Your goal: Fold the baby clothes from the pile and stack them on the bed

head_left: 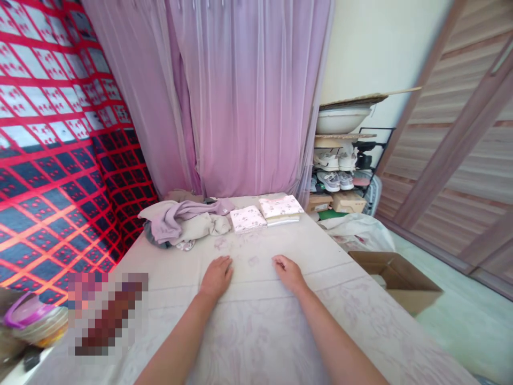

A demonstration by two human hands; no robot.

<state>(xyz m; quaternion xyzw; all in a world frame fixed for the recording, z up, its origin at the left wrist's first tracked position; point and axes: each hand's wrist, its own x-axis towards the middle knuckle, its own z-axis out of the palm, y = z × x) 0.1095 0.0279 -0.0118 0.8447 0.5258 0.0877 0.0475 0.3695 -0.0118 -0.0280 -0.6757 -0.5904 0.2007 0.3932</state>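
My left hand (pixel 217 275) rests palm down on a pale patterned sheet (pixel 256 315), its fingers relaxed and the thumb a little apart. Opposite it, my right hand (pixel 288 272) lies on the same sheet with loosely bent fingers. Neither hand holds anything. Beyond them are two folded pink-white printed cloths, a smaller one (pixel 247 219) and a larger one (pixel 281 205) stacked on other folded fabric. To their left lies a loose heap of clothes, with a mauve garment (pixel 172 223) over a beige one (pixel 204 227).
A pink curtain (pixel 248 107) hangs behind the bed, and a red-checked cloth (pixel 52 149) hangs at left. On the right stand a shoe rack (pixel 374 171), an open cardboard box (pixel 412 299) and a wooden wardrobe (pixel 452 182). A blurred patch covers something at lower left.
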